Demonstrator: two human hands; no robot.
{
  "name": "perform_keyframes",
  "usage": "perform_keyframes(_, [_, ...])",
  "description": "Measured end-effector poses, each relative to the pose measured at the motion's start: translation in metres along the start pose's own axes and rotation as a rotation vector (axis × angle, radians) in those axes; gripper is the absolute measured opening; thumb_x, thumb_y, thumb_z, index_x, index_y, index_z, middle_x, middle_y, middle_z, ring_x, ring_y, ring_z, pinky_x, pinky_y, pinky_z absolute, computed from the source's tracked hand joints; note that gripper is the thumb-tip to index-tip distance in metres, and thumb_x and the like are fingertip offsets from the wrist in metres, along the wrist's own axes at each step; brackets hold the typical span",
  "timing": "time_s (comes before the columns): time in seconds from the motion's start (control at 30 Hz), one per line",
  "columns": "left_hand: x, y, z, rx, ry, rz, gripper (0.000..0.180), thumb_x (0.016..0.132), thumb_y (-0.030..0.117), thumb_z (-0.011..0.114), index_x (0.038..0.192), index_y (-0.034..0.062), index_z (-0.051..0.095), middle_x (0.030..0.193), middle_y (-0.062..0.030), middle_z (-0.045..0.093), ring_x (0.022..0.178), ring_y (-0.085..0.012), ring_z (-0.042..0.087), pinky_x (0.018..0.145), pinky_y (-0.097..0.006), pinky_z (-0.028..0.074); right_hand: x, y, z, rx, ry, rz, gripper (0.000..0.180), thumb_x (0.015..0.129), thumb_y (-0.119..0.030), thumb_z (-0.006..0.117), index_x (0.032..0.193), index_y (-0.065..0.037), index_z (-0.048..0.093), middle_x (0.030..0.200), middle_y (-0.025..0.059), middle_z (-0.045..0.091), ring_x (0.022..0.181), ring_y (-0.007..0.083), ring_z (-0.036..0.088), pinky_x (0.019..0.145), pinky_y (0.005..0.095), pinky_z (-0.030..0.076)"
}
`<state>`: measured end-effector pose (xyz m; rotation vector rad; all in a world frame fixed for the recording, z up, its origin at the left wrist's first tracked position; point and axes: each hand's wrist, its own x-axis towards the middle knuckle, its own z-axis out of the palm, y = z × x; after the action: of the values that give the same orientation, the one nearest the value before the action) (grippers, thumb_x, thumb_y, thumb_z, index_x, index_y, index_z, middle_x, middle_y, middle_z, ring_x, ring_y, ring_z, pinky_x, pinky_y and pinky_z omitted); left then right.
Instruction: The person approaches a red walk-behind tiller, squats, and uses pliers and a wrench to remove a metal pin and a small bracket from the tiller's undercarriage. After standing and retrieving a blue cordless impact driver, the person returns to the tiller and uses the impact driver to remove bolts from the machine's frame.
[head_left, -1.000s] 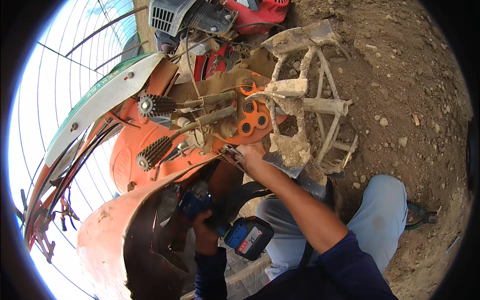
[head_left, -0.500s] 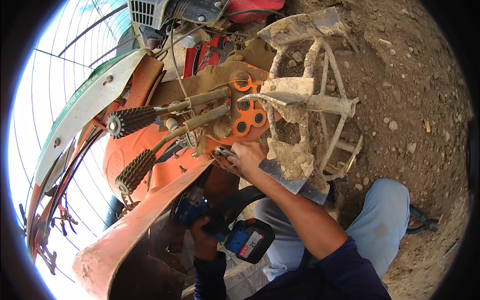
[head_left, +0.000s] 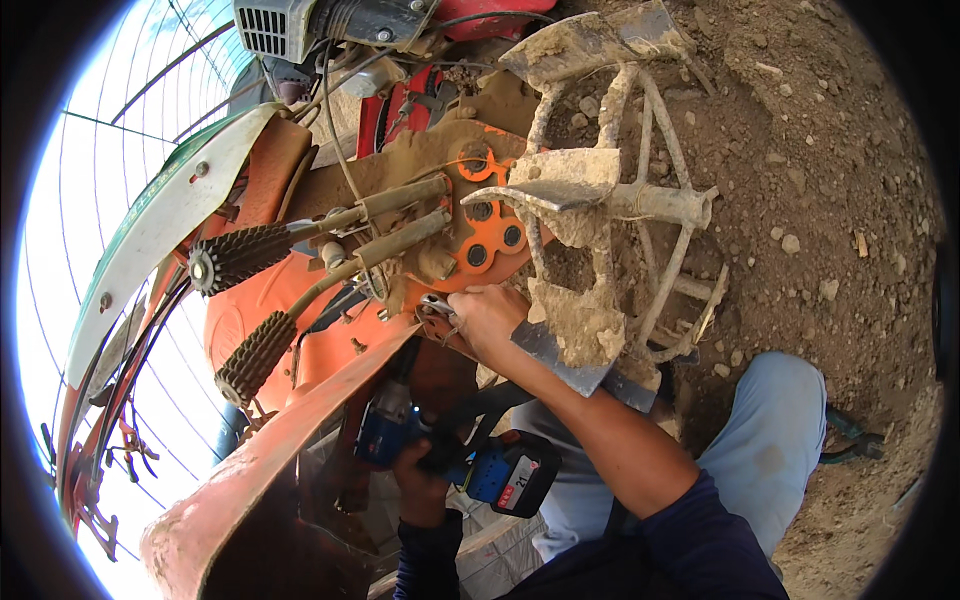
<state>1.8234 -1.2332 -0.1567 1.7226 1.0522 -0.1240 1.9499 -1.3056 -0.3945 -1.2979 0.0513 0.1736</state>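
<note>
1. Two hands work on an orange tiller (head_left: 300,330) in the head view: the left hand (head_left: 422,480), at 6 o'clock, is closed around a blue cordless driver (head_left: 450,460).
2. Right hand (head_left: 487,318), near centre, has its fingers closed on a metal wrench (head_left: 437,305) at the frame.
3. Mud-caked cage wheel (head_left: 610,230) sits at 1 o'clock, on bare soil (head_left: 830,200).

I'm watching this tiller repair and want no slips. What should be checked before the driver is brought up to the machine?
1. Left hand grips the blue cordless impact driver: ok.
2. Right hand is on the wrench at the orange hub plate: ok.
3. Wrench seated on a bolt: cannot tell, fingers hide it.
4. Driver tip fitted with a socket: cannot tell.
5. Muddy cage wheel clear of the right forearm: not ok, its blade lies against it.
</note>
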Motion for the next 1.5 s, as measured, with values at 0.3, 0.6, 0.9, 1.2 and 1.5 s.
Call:
perform_keyframes(0.3, [0.000,-0.006,0.005,0.022,0.034,0.066,0.060,0.082,0.014,0.063,0.141,0.0006,0.057,0.137,-0.0213,0.065,0.129,-0.0416,0.063,0.115,-0.055,0.050,-0.011,0.008,0.007,0.072,0.036,-0.059,0.014,0.080,-0.015,0.075,0.088,-0.007,0.068,0.090,0.0160,0.067,0.090,0.0395,0.068,0.076,0.0518,0.053])
perform_keyframes(0.6, [-0.007,-0.004,0.011,0.120,0.076,0.116,0.062,0.079,0.010,0.060,0.140,-0.0057,0.056,0.143,-0.0250,0.060,0.134,-0.0441,0.059,0.120,-0.058,0.045,-0.011,0.003,0.001,0.079,0.145,-0.053,0.006,0.084,-0.010,0.070,0.086,-0.004,0.071,0.089,0.0194,0.068,0.093,0.0407,0.068,0.079,0.0509,0.053])
perform_keyframes(0.9, [0.000,-0.009,-0.011,0.294,0.016,0.168,0.063,0.076,0.008,0.062,0.138,-0.0023,0.058,0.136,-0.0206,0.065,0.132,-0.0399,0.061,0.120,-0.061,0.045,-0.005,0.000,-0.007,-0.007,-0.071,-0.042,0.024,0.082,-0.026,0.084,0.091,-0.006,0.072,0.092,0.0158,0.073,0.092,0.0372,0.073,0.074,0.0521,0.055])
perform_keyframes(1.2, [-0.016,0.005,-0.009,0.779,0.167,0.371,0.060,0.074,0.009,0.063,0.133,0.0033,0.063,0.126,-0.0146,0.070,0.126,-0.0381,0.064,0.110,-0.065,0.052,-0.008,-0.002,-0.018,0.034,-0.051,-0.080,0.033,0.084,-0.029,0.084,0.090,0.000,0.069,0.089,0.0212,0.072,0.088,0.0426,0.072,0.074,0.0520,0.058])
perform_keyframes(1.5, [-0.009,-0.011,0.002,0.565,0.102,0.421,0.057,0.077,0.007,0.062,0.134,0.0036,0.062,0.130,-0.0168,0.068,0.124,-0.0395,0.066,0.111,-0.060,0.053,-0.007,0.002,-0.011,-0.013,-0.004,-0.141,0.026,0.085,-0.021,0.080,0.095,0.000,0.068,0.092,0.0207,0.073,0.089,0.0439,0.072,0.074,0.0520,0.057])
